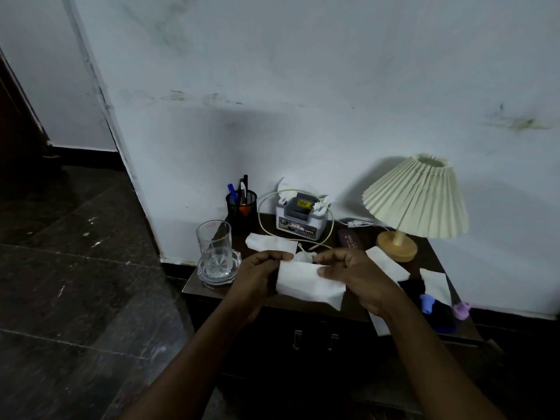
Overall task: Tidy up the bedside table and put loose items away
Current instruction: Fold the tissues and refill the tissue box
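Both my hands hold one white tissue (pixel 309 283) above the front of the dark bedside table (pixel 209 286). My left hand (pixel 260 274) pinches its left edge, and my right hand (pixel 354 271) pinches its upper right edge. Another white tissue (pixel 269 243) lies on the table behind my left hand. More tissues lie to the right, one (pixel 389 266) beside the lamp base and one (pixel 436 284) near the right edge. A white charger with its cable (pixel 303 256) sits behind the held tissue.
A glass in a glass dish (pixel 215 253) stands at the table's left front. At the back are a black mesh pen holder (pixel 241 207), a grey-white box (pixel 300 221) and a pleated lamp (pixel 415 198). Blue (pixel 426 303) and purple (pixel 462 309) small items lie at the right.
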Action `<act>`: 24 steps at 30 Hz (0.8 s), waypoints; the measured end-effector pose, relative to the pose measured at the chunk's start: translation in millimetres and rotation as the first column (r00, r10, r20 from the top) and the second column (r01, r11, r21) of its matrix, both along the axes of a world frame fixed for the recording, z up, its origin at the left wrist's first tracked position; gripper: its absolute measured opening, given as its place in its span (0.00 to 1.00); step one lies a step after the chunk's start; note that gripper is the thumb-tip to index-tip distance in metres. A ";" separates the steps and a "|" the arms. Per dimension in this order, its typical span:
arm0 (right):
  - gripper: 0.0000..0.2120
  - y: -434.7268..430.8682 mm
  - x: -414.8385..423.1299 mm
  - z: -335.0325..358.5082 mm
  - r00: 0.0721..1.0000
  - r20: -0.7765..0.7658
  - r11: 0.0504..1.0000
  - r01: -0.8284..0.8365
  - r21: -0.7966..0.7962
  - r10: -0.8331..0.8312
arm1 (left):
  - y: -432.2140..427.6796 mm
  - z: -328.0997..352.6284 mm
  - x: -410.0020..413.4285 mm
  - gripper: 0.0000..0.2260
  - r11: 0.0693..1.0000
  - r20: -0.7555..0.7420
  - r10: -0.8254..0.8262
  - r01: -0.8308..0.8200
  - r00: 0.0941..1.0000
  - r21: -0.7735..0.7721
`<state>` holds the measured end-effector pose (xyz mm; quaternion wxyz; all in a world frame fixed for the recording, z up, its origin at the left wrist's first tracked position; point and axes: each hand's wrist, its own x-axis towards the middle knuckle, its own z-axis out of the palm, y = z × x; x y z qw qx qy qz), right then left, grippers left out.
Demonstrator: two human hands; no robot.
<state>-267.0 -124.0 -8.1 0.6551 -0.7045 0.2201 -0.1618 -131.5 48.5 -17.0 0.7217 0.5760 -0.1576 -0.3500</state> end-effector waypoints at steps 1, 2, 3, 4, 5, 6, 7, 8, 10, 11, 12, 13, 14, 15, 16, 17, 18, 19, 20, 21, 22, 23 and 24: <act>0.07 -0.8 -1.8 0.9 0.999 -0.017 0.993 0.045 -0.111 -0.048 | -9.4 2.4 3.0 0.10 1.000 0.015 0.026 -0.026 1.000 -0.003; 0.06 -2.5 -3.9 2.4 0.993 -0.029 0.968 0.102 -0.229 -0.111 | -21.1 4.9 8.8 0.10 0.997 0.084 0.078 -0.080 0.993 0.015; 0.06 -3.7 -5.6 4.1 0.985 -0.037 0.922 0.146 -0.359 -0.170 | -34.8 6.0 18.9 0.10 0.987 0.228 0.138 -0.154 0.964 0.054; 0.07 -5.3 -7.0 5.9 0.975 -0.044 0.860 0.170 -0.481 -0.217 | -49.5 8.4 30.6 0.10 0.970 0.402 0.168 -0.223 0.900 0.094; 0.07 -5.9 -8.8 6.4 0.972 -0.049 0.815 0.166 -0.555 -0.232 | -64.1 11.8 41.9 0.11 0.957 0.536 0.162 -0.263 0.829 0.118; 0.08 -6.4 -10.1 7.5 0.973 -0.050 0.792 0.154 -0.591 -0.227 | -80.5 14.3 55.9 0.14 0.952 0.619 0.130 -0.272 0.775 0.141; 0.09 -6.6 -11.1 7.6 0.975 -0.058 0.782 0.137 -0.607 -0.216 | -96.8 15.7 69.6 0.16 0.946 0.671 0.090 -0.275 0.736 0.174; 0.10 -7.5 -12.3 7.1 0.975 -0.073 0.782 0.123 -0.612 -0.210 | -112.2 16.0 82.8 0.18 0.928 0.706 0.054 -0.295 0.706 0.225; 0.12 -11.6 -13.8 4.6 0.971 -0.079 0.794 0.135 -0.593 -0.225 | -137.9 13.1 105.4 0.21 0.884 0.741 0.002 -0.348 0.671 0.313; 0.12 -14.6 -14.3 3.7 0.966 -0.070 0.803 0.165 -0.573 -0.248 | -149.3 8.6 114.3 0.22 0.871 0.744 -0.009 -0.360 0.668 0.334; 0.12 -17.4 -14.7 2.7 0.959 -0.059 0.809 0.199 -0.553 -0.276 | -157.6 5.4 119.2 0.21 0.863 0.747 -0.022 -0.364 0.664 0.349; 0.11 -19.8 -15.1 0.9 0.951 -0.044 0.809 0.236 -0.538 -0.307 | -162.8 1.4 122.2 0.18 0.854 0.762 -0.051 -0.367 0.646 0.368; 0.11 -21.6 -15.0 -0.6 0.941 -0.023 0.803 0.274 -0.530 -0.337 | -164.0 -1.1 123.1 0.13 0.845 0.790 -0.077 -0.380 0.609 0.376; 0.11 -22.8 -14.9 -1.9 0.931 0.000 0.794 0.311 -0.522 -0.365 | -164.8 -5.2 124.8 0.09 0.836 0.821 -0.091 -0.405 0.564 0.371; 0.12 -24.8 -15.3 -4.0 0.921 0.021 0.783 0.343 -0.519 -0.390 | -165.5 -9.5 127.3 0.06 0.832 0.839 -0.081 -0.426 0.538 0.354; 0.13 -26.0 -15.2 -6.0 0.911 0.040 0.767 0.369 -0.525 -0.410 | -164.1 -11.1 129.2 0.06 0.834 0.843 -0.058 -0.438 0.535 0.336; 0.13 -27.7 -15.2 -7.3 0.900 0.051 0.748 0.390 -0.537 -0.432 | -163.1 -9.7 129.7 0.06 0.839 0.840 -0.035 -0.441 0.541 0.319; 0.13 -29.3 -15.3 -7.7 0.891 0.053 0.729 0.402 -0.554 -0.450 | -162.0 -5.3 128.6 0.07 0.843 0.841 -0.017 -0.444 0.541 0.303; 0.13 -30.9 -14.8 -8.6 0.886 0.049 0.714 0.403 -0.572 -0.461 | -160.2 1.8 126.6 0.10 0.848 0.845 0.006 -0.450 0.535 0.280; 0.13 -32.5 -14.6 -10.0 0.885 0.045 0.701 0.397 -0.593 -0.463 | -158.6 10.2 124.8 0.14 0.851 0.855 0.031 -0.462 0.518 0.249; 0.13 -34.0 -15.0 -10.9 0.887 0.038 0.687 0.383 -0.618 -0.461 | -155.5 21.2 122.0 0.17 0.854 0.867 0.053 -0.473 0.495 0.218; 0.13 -34.1 -16.3 -10.7 0.888 0.030 0.667 0.367 -0.648 -0.458 | -150.1 33.3 118.0 0.19 0.854 0.877 0.053 -0.476 0.478 0.208; 0.14 -34.6 -17.9 -11.1 0.888 0.021 0.643 0.348 -0.682 -0.459 | -143.1 45.1 113.1 0.19 0.856 0.885 0.032 -0.470 0.464 0.216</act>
